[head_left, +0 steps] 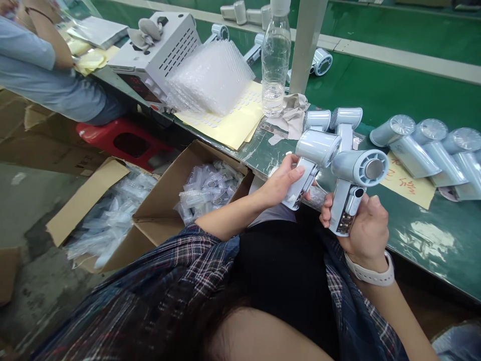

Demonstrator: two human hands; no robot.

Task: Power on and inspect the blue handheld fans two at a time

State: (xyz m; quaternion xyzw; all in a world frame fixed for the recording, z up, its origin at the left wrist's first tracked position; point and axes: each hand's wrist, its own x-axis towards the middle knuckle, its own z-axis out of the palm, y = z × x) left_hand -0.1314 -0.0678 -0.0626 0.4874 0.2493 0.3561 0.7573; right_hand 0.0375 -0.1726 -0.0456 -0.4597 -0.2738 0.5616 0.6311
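Observation:
My left hand [282, 181] is closed round the handle of a light blue handheld fan [316, 147], its head tilted up and its lower side open on inner parts. Beside it, my right hand [366, 226] grips a second handheld fan [355, 168], whose round grille faces right and whose handle shows a small circuit board and a cylinder. Both fans are held over the table's near edge, close together. Just behind them two more light blue fans [346, 116] stand on the green table [443, 240].
Several wrapped fans [430, 129] lie at the right on a yellow sheet [409, 185]. A water bottle [276, 65], bubble-wrap bags [214, 75] and a power supply [158, 55] stand farther left. Cardboard boxes [150, 220] hold plastic bags. A person [41, 70] sits by a red stool [116, 138].

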